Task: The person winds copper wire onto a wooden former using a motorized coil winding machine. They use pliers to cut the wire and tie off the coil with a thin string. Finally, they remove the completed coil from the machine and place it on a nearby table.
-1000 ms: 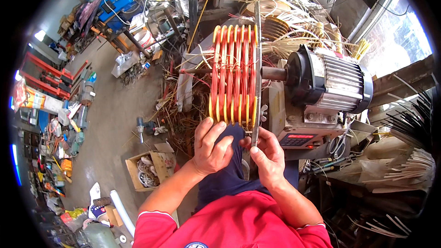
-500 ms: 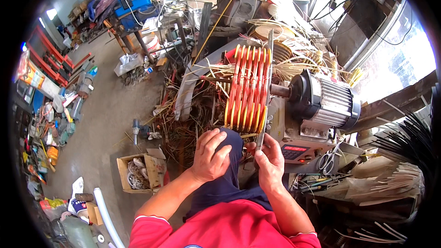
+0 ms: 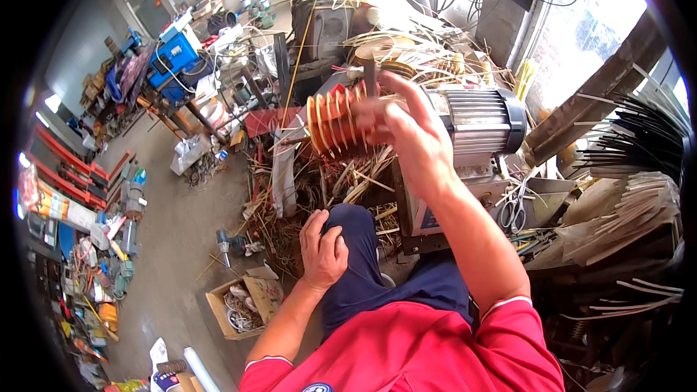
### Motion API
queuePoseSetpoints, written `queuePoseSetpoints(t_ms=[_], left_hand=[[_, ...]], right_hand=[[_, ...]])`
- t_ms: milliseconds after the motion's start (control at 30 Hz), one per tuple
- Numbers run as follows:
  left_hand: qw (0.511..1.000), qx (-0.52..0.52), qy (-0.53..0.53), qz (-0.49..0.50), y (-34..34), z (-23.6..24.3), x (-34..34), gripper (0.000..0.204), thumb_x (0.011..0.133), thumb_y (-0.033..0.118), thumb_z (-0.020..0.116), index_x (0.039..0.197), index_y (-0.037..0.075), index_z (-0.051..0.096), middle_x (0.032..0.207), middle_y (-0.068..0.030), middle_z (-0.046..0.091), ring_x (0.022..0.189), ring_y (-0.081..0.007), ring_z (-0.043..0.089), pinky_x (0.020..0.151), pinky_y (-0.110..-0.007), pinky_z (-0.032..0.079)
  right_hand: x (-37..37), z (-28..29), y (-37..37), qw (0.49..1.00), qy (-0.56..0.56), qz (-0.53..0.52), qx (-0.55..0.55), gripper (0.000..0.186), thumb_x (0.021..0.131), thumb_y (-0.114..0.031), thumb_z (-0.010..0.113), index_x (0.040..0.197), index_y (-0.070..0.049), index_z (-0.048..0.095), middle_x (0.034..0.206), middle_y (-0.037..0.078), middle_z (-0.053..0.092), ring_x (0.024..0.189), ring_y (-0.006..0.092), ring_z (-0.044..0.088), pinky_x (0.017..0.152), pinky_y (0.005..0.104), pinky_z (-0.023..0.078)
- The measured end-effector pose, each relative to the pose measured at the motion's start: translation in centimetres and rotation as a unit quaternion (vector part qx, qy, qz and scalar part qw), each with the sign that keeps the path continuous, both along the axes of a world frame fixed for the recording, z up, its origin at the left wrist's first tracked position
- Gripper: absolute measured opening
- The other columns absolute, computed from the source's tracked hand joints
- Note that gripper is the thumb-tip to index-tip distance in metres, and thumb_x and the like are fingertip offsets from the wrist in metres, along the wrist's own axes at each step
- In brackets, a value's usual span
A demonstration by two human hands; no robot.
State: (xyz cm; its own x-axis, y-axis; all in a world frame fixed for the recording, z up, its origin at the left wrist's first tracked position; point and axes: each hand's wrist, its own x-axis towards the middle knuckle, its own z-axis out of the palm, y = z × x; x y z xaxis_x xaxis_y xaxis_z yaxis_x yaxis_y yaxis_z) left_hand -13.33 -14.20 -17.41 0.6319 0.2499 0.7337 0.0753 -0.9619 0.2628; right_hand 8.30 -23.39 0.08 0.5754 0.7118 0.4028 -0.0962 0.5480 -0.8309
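Note:
A winding former (image 3: 330, 127) carries a coil of red wire between yellow-edged rings, joined to a grey motor (image 3: 475, 122) with a black end cap. My right hand (image 3: 421, 145) is raised at the coil's right side, beside the upright flat bar (image 3: 370, 78) of the former. Its index finger is stretched out and apart from the thumb; the other fingertips are smeared by motion, so whether they touch the wire is unclear. My left hand (image 3: 324, 252) lies on my left knee (image 3: 353, 226), fingers loosely bent and apart, holding nothing.
Scissors (image 3: 512, 210) hang right of the motor's stand. A cardboard box (image 3: 243, 303) with wire scraps sits on the floor at left. Wire offcuts (image 3: 268, 232) heap under the coil. Black rods (image 3: 639, 141) stick out at the right. A blue machine (image 3: 174, 58) stands at the far left.
My right hand has left the lower end of the flat bar and risen to the coil's upper right side. The coil has turned and looks blurred. My left hand has settled on the knee.

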Motion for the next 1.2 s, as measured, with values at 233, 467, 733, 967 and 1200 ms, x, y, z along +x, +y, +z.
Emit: queuePoseSetpoints(t_ms=[233,467,733,967,1200], left_hand=[[0.999,-0.036,0.019,-0.012,-0.9,-0.6,-0.1,0.029,0.08,-0.003,0.064,0.109,-0.001,0.06,0.135,-0.0222,0.05,0.127,-0.0425,0.051,0.107,-0.051,0.043],[0.994,-0.085,0.073,-0.015,-1.4,-3.2,-0.2,0.03,0.078,-0.002,0.067,0.107,0.001,0.06,0.133,-0.0215,0.052,0.127,-0.0423,0.051,0.106,-0.051,0.043],[0.994,-0.071,0.081,-0.007,-1.8,-6.5,0.3,0.034,0.077,0.002,0.068,0.11,0.003,0.058,0.13,-0.0192,0.055,0.122,-0.0413,0.054,0.104,-0.051,0.043],[0.992,-0.091,0.092,0.015,-2.1,-6.5,0.2,0.032,0.074,-0.001,0.068,0.105,0.002,0.064,0.13,-0.0186,0.055,0.126,-0.0385,0.052,0.107,-0.048,0.041],[0.991,-0.086,0.101,0.007,-2.0,-6.3,0.5,0.03,0.075,0.0,0.068,0.104,0.002,0.064,0.129,-0.0186,0.056,0.125,-0.0386,0.053,0.107,-0.048,0.04]], right_hand=[[-1.1,-7.2,-1.8,0.98,-0.077,-0.164,-0.086,0.033,0.099,-0.007,0.059,0.131,0.001,0.056,0.122,0.011,0.065,0.111,0.0162,0.061,0.095,0.0311,0.05],[-6.4,-16.3,-4.7,0.92,-0.104,-0.199,-0.322,0.051,0.095,-0.008,0.063,0.143,-0.001,0.046,0.128,0.017,0.061,0.108,0.0203,0.061,0.093,0.0341,0.051],[-9.6,-13.6,-4.6,0.957,-0.185,-0.1,-0.202,0.039,0.1,-0.002,0.054,0.138,0.003,0.045,0.096,0.01,0.071,0.087,0.0173,0.068,0.084,0.0296,0.053],[-6.7,-18.9,-2.6,0.891,-0.184,-0.284,-0.304,0.054,0.089,-0.008,0.064,0.138,0.004,0.045,0.132,0.026,0.053,0.116,0.0362,0.056,0.095,0.0413,0.049],[-5.6,-20.3,-2.2,0.943,0.043,-0.123,-0.306,0.038,0.097,-0.011,0.058,0.131,0.006,0.053,0.104,0.008,0.067,0.091,0.0135,0.062,0.085,0.0283,0.05]])
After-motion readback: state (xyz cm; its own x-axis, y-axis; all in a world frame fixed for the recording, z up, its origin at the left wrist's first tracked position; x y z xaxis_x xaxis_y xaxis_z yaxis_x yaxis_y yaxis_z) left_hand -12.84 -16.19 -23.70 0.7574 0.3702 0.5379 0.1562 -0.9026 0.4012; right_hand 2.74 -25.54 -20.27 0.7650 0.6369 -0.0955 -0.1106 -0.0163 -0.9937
